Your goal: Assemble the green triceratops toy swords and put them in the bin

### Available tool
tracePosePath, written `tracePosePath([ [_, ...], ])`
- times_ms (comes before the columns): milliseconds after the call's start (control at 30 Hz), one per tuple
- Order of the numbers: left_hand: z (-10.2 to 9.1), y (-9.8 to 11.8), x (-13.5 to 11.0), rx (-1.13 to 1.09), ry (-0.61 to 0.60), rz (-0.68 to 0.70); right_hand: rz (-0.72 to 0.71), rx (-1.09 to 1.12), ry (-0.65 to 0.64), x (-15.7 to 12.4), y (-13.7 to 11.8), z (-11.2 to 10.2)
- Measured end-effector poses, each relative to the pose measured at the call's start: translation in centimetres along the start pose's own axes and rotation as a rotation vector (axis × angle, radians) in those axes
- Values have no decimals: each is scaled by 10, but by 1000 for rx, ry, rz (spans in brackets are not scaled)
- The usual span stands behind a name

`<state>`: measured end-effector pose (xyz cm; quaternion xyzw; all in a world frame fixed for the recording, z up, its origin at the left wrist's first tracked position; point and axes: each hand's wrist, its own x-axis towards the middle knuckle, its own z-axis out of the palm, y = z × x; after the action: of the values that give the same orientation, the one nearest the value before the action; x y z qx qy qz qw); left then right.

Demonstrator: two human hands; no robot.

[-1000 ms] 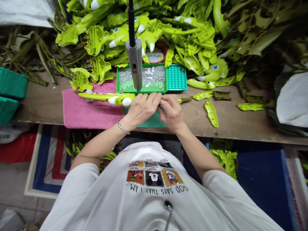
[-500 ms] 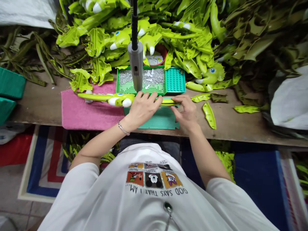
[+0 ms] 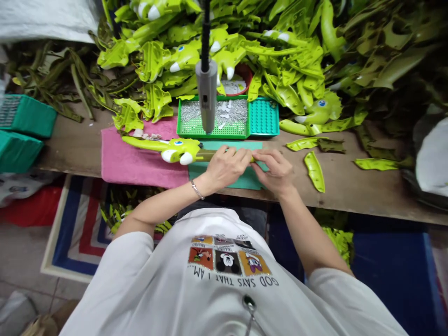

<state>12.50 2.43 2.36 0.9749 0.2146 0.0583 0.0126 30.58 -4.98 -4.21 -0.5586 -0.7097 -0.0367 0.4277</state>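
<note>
A long lime-green plastic toy dinosaur part, with a blue eye and white horns, lies across the pink cloth and the teal mat. My left hand is closed over its olive-coloured right stretch. At the part's right end, my right hand pinches the tip between thumb and fingers. Both palms hide much of that end. Just behind the part hangs a grey electric screwdriver on a black cord, touched by neither hand.
A green tray of small screws stands behind the mat, joined by a blue-green studded tray. Piled lime-green shells fill the back. Loose curved pieces lie to the right. Teal boxes stand at left.
My left hand has slid right along the part toward my right hand, uncovering the stretch beside the head. The whole scene has shifted slightly rightward in view.
</note>
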Motion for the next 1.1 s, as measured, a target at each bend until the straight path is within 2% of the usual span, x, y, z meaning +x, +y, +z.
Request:
tracePosePath([
  [133, -8, -4, -46, -37, 87, -34, -90, -17, -39, -12, -7, 3],
  [233, -18, -32, -98, -32, 101, -219, -100, -59, -135, -19, -12, 4],
  [300, -23, -58, -130, -16, 3, -378, -71, -70, -200, -19, -16, 5],
  [400, -21, -90, -156, -46, -141, -417, 10, -67, -260, -13, -17, 3],
  [467, -17, -98, -158, -59, -154, -375, 60, -66, -269, -7, -13, -4],
  [533, -12, -94, -150, -48, -129, -313, 87, -88, -265, -4, -5, -15],
  [667, 1, -68, -129, -26, -61, -244, 56, -127, -289, 4, 14, -42],
  [767, 11, -53, -118, -60, -9, -277, 71, -84, -222, 24, 25, -44],
  [867, 12, -48, -111, -148, 5, -295, 137, -61, -147, 58, 36, -17],
  [967, 3, -48, -107, -310, 35, -296, 143, -58, -214, 95, 52, 30],
  [1100, -8, -47, -96, -681, 196, -316, 122, -184, -326, 124, 71, 82],
])
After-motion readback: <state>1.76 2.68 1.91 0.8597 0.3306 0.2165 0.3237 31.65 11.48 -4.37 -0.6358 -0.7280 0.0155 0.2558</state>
